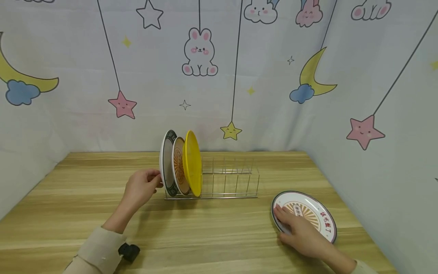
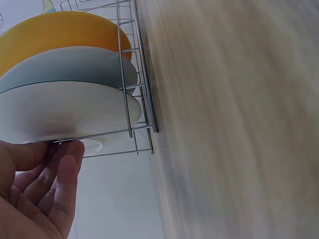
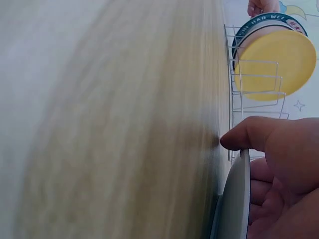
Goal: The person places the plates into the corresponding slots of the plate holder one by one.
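White plate: in the head view, we find it at right on the counter, rim pinched by the right hand. The left wrist view shows us the left hand pinching the rack at one end. In the right wrist view, we note a yellow plate standing in the rack.

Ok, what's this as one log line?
left hand: at left end of wire rack; right hand: grips sunburst plate outside rack; racked: three plates
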Action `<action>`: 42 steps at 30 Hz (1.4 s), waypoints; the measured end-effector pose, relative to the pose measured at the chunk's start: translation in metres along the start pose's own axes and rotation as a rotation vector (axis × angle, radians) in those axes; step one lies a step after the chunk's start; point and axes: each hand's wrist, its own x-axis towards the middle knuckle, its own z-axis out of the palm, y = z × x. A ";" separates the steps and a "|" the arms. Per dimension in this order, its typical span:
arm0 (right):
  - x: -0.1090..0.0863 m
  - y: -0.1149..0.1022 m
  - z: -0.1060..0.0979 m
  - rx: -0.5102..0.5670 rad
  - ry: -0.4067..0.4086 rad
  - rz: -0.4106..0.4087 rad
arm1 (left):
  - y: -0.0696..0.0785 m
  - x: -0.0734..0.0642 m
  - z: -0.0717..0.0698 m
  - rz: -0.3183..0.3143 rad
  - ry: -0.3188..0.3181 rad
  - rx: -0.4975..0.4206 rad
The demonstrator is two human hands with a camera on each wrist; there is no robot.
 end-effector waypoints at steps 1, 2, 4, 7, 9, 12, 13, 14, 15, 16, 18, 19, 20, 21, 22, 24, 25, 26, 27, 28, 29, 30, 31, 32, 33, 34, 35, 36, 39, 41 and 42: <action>0.000 0.000 0.000 -0.001 0.010 -0.005 | 0.000 0.000 0.000 0.001 0.000 0.000; 0.000 0.000 0.000 -0.003 0.020 -0.011 | 0.000 0.000 0.000 0.002 0.000 0.000; 0.000 0.000 0.000 -0.007 0.038 -0.023 | 0.000 0.000 0.000 0.004 0.000 0.000; 0.001 0.000 0.002 -0.016 0.066 -0.041 | 0.000 0.000 0.000 0.005 0.001 -0.001; 0.001 0.001 0.002 -0.010 0.084 -0.039 | 0.001 0.000 0.000 0.005 0.002 -0.001; 0.002 0.000 0.004 -0.007 0.110 -0.012 | 0.001 0.001 0.000 0.005 0.002 -0.001; 0.002 -0.001 0.004 -0.013 0.118 0.005 | 0.001 0.000 0.000 0.005 0.003 -0.001; 0.002 -0.002 0.004 -0.024 0.123 0.023 | 0.001 0.000 -0.001 0.006 0.004 -0.001; 0.003 -0.004 0.004 -0.032 0.129 0.043 | 0.001 0.000 -0.001 0.007 0.004 0.000; 0.003 -0.005 0.003 -0.045 0.141 0.059 | 0.001 0.000 -0.001 0.008 0.005 0.000; 0.004 -0.008 0.001 -0.076 0.169 0.086 | 0.001 0.000 -0.001 0.008 0.006 -0.001; 0.005 -0.010 0.000 -0.090 0.190 0.092 | 0.001 0.000 -0.001 0.009 0.006 -0.002; 0.006 -0.011 -0.002 -0.092 0.208 0.100 | 0.001 0.000 -0.001 0.008 0.006 -0.002; 0.006 -0.013 -0.004 -0.085 0.230 0.104 | 0.000 0.000 -0.001 0.007 0.006 -0.004; 0.007 -0.014 -0.006 -0.089 0.252 0.100 | 0.000 0.000 -0.001 0.005 0.007 -0.006; 0.008 -0.016 -0.009 -0.087 0.296 0.081 | 0.000 0.000 -0.001 0.002 0.005 -0.010; 0.008 -0.017 -0.011 -0.086 0.312 0.072 | 0.000 0.000 -0.001 0.001 0.005 -0.011; 0.008 -0.019 -0.013 -0.080 0.327 0.060 | 0.000 0.001 0.000 0.001 0.005 -0.011; 0.009 -0.020 -0.015 -0.089 0.352 0.040 | 0.000 0.001 0.000 0.000 0.005 -0.011; 0.009 -0.021 -0.016 -0.103 0.375 0.022 | 0.000 0.001 0.000 -0.001 0.004 -0.009; 0.009 -0.022 -0.018 -0.109 0.394 0.013 | 0.000 0.001 0.000 -0.002 0.004 -0.009; 0.010 -0.023 -0.020 -0.113 0.411 0.006 | -0.001 0.001 0.000 -0.002 0.005 -0.008; 0.010 -0.023 -0.022 -0.116 0.431 -0.005 | -0.001 0.001 0.001 -0.001 0.007 -0.006; 0.011 -0.024 -0.025 -0.117 0.452 -0.014 | -0.001 0.001 0.001 -0.003 0.008 -0.008; 0.012 -0.025 -0.028 -0.117 0.465 -0.016 | -0.002 0.002 0.001 -0.003 0.009 -0.008; 0.013 -0.026 -0.031 -0.109 0.469 -0.015 | -0.002 0.002 0.001 -0.003 0.010 -0.009; 0.013 -0.026 -0.033 -0.100 0.467 -0.007 | -0.002 0.002 0.001 -0.002 0.011 -0.010; 0.014 -0.027 -0.036 -0.092 0.468 -0.003 | -0.002 0.002 0.001 -0.002 0.011 -0.010; 0.015 -0.033 -0.047 -0.054 0.443 0.030 | -0.001 0.001 -0.001 0.003 0.008 -0.012; 0.017 -0.038 -0.056 -0.025 0.413 0.062 | 0.000 0.001 -0.002 0.005 0.005 -0.011; 0.017 -0.040 -0.060 -0.006 0.397 0.074 | 0.000 0.000 -0.002 0.004 0.003 -0.011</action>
